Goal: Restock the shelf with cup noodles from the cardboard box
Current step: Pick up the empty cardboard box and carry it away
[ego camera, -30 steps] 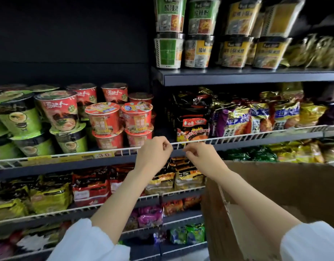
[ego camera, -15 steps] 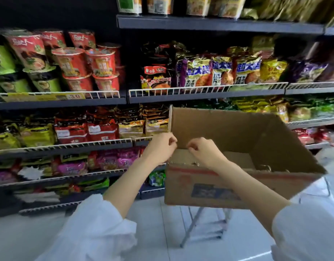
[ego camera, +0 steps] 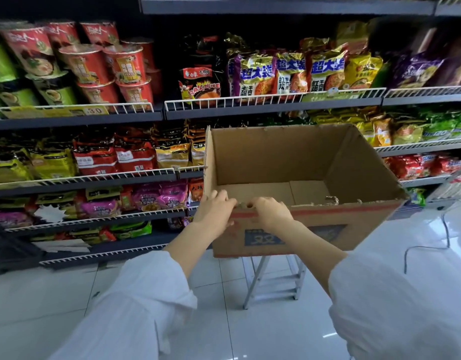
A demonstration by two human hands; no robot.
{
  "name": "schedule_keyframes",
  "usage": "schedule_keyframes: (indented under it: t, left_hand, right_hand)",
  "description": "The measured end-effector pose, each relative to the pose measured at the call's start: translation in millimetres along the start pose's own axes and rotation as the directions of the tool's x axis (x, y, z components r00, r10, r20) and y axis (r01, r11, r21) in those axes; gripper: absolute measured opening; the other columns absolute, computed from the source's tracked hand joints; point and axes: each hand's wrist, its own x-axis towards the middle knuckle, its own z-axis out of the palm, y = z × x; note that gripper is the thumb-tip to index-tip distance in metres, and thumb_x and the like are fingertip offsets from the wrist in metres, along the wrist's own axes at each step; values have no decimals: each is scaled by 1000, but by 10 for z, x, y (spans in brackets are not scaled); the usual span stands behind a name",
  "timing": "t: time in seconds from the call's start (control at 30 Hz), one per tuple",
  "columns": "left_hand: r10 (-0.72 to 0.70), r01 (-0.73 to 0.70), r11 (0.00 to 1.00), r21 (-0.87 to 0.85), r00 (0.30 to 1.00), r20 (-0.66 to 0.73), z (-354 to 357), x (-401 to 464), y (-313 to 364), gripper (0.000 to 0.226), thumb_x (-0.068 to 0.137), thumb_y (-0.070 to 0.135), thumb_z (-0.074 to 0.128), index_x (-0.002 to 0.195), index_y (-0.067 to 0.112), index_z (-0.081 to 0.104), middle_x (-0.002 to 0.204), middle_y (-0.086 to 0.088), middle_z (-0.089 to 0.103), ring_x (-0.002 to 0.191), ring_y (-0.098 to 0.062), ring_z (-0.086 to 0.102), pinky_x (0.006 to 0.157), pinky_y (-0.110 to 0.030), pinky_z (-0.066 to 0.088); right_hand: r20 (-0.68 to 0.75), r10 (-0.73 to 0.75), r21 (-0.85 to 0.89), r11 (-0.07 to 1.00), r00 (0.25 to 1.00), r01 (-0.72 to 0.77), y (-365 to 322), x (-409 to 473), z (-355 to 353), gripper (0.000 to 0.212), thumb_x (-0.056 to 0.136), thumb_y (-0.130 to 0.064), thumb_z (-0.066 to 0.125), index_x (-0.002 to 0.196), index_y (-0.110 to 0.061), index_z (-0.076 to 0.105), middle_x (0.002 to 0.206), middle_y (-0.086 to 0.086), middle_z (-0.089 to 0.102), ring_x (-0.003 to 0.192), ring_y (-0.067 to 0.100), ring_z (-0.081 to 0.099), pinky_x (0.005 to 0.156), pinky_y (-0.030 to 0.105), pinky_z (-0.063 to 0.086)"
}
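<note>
Both hands hold the near rim of the cardboard box: left hand and right hand closed on it, probably to steady it; the inside looks empty.

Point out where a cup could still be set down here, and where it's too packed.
Free: the bare floor of the cardboard box, past both hands, left hand and right hand, on its near rim. Also a dark gap right of the red cups, before the black noodle packet. Crowded: every lower packet shelf.
</note>
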Motion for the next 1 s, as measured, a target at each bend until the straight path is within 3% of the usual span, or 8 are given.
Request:
schedule_keyframes:
  t: [0.13,0.23,0.37,0.47,0.6,0.73,0.87,1.0]
  left_hand:
    - [-24,29,975,-219,999,24,97,-145,66,31,95,19,49,125,10,50,129,-13,44,115,-29,44,93,-34,37]
    - [-10,6,953,-303,1000,-11,71,-339,-6,32,96,13,46,128,10,44,121,-5,46,94,-16,54,80,-17,48]
    - [-113,101,983,-154,991,-73,-84,-647,-358,29,91,-1,47,114,15,41,102,-7,63,81,-23,62,59,-36,50]
    - [-187,167,974,-152,975,-123,-205,-983,-717,25,92,7,52,113,16,43,101,-3,65,86,-23,63,66,-37,54]
    - [-298,269,949,-167,936,-186,-286,-1561,-1300,25,90,35,60,105,21,46,101,2,63,93,-21,60,68,-30,45]
    - [-408,373,904,-210,900,-153,-258,-2177,-2021,27,86,39,63,94,22,43,99,-1,64,96,-23,58,67,-31,37]
    - [-467,434,878,-203,870,-159,-205,-2781,-2799,34,85,41,64,103,16,50,102,-4,62,101,-25,55,73,-33,34]
    - [-520,509,852,-126,850,-85,-138,-3370,-3617,30,86,41,62,100,19,47,102,-4,62,100,-25,55,79,-31,32]
  right_hand:
    - [-42,-18,-118,993,999,13,-40,-124,147,17,93,-8,50,107,-11,60,105,8,67,100,29,60,98,39,37]
    - [-68,-115,-147,984,991,104,-168,-191,56,20,96,-16,48,111,-11,61,108,10,66,102,30,60,97,39,39]
    - [-31,-251,-141,959,967,245,-555,-223,-109,26,97,-28,49,117,-16,61,105,10,67,99,32,63,75,37,45]
    - [2,-355,-92,931,935,354,-1008,-248,-168,23,96,-29,50,115,-23,60,107,8,66,100,32,61,75,40,47]
    - [58,-503,-40,862,863,505,-1805,-283,-138,23,95,-28,51,115,-23,61,108,8,65,102,31,60,73,37,44]
    - [109,-597,-53,795,795,604,-2764,-255,8,21,94,-32,52,112,-24,61,108,7,64,103,30,59,72,34,40]
    - [207,-676,45,729,708,683,-3743,-135,249,8,92,-32,56,91,-24,58,88,0,58,87,24,56,66,31,38]
    - [252,-740,167,668,624,725,-4724,-46,625,24,91,-29,58,70,-23,49,67,-8,46,68,17,49,55,29,31]
